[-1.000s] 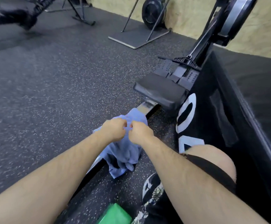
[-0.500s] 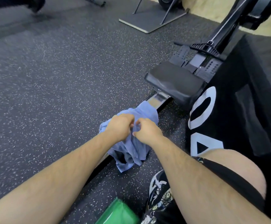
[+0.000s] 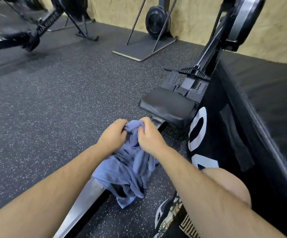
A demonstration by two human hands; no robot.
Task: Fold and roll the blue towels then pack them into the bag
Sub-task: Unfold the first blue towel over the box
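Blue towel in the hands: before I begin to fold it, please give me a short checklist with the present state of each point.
1. Left hand grips the blue towel: ok.
2. Right hand grips it too, close beside the left: ok.
3. Towel spread flat for folding: not ok, it hangs bunched and crumpled.
4. Towel free of the metal rail: not ok, its lower part lies across the rail.
5. Corners found: cannot tell, the folds hide them.
6. Bag within reach: cannot tell, no bag shows.
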